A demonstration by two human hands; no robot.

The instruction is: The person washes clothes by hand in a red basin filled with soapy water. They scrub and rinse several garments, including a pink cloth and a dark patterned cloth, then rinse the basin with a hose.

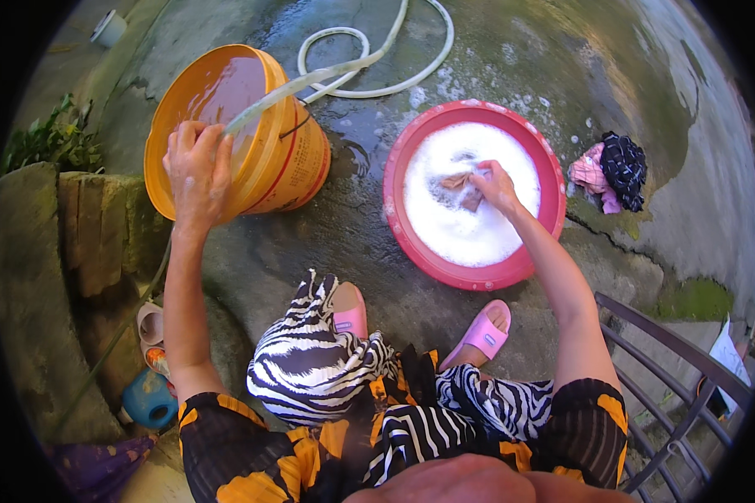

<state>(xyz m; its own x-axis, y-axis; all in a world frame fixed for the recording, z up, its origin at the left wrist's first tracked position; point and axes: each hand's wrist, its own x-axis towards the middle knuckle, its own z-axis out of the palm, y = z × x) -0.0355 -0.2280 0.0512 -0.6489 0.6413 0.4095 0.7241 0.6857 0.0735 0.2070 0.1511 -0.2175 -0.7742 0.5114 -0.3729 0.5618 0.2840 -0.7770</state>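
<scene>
My left hand is closed around the end of a pale plastic hose, over the near rim of a large yellow bucket. Water fills the bucket nearly to the brim. To the right, my right hand pinches a wet brown cloth in a red plastic basin. Thick white suds cover the basin's water and hide the rest of the cloth.
Loops of hose lie on the wet concrete floor beyond the bucket. Crumpled pink cloth and black cloth lie right of the basin. A metal rail stands at my right; a blue plastic bottle is at my left.
</scene>
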